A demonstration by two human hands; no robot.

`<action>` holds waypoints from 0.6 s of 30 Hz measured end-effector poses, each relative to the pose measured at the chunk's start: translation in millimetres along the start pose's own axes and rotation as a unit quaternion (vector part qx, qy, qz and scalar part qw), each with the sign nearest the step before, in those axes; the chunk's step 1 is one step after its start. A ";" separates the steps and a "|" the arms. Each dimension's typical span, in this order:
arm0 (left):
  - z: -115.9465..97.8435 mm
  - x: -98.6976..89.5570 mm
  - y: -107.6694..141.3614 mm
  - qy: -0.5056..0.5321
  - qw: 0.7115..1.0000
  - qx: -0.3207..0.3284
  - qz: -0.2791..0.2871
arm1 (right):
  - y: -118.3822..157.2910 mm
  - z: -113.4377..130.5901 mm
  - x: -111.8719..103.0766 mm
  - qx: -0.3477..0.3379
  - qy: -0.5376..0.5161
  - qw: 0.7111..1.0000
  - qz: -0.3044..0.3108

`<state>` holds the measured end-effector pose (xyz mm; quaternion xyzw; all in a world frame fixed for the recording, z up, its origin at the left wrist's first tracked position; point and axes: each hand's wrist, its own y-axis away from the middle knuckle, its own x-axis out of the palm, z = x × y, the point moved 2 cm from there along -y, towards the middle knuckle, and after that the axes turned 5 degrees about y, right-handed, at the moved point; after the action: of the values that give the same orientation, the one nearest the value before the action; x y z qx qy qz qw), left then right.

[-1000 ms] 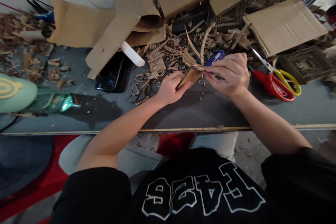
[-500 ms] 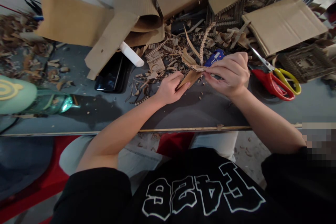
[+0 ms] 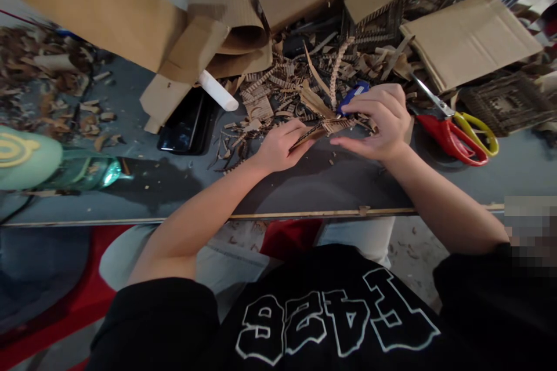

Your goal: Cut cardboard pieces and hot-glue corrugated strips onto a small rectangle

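Note:
My left hand (image 3: pixel 285 145) grips a small brown cardboard piece (image 3: pixel 310 134), tilted so that a corrugated edge shows. At its right end sits a ridged strip (image 3: pixel 337 125). My right hand (image 3: pixel 380 122) is just to the right, thumb and fingers spread apart, with nothing plainly held between them. A blue tool (image 3: pixel 354 94) lies just behind the right fingers, partly hidden by them. Another ridged strip (image 3: pixel 340 64) rises from the pile of scraps behind my hands.
Red and yellow scissors (image 3: pixel 461 136) lie at the right. A black phone (image 3: pixel 183 124), a white stick (image 3: pixel 219 91) and a green bottle (image 3: pixel 87 168) are at the left. Cardboard sheets (image 3: pixel 474 40) and scraps (image 3: pixel 270 93) cover the back of the grey table (image 3: pixel 296 188).
My right fingers have opened off the cardboard piece and its strip. The piece has tilted flatter in my left hand. The large cardboard sheet at the back left has shifted up and left.

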<state>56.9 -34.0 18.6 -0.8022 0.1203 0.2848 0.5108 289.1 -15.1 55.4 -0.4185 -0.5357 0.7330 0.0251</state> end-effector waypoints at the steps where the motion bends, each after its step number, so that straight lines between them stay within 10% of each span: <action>1: -0.6 -0.6 -0.2 0.002 1.000 -0.001 0.007 | -1.3 1.4 -1.0 -0.012 -0.017 1.000 -0.009; 10: -0.1 0.8 1.8 -0.055 0.997 0.002 0.058 | 1.9 -0.7 14.0 -0.011 -0.042 0.989 0.139; 18: 0.3 1.4 1.0 -0.051 0.997 0.029 0.046 | 4.5 -2.5 18.2 -0.020 -0.063 0.989 0.132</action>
<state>57.4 -34.0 17.0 -0.7648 0.1390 0.3453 0.5259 280.8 -6.3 40.9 -0.4390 -0.4909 0.7437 -0.1147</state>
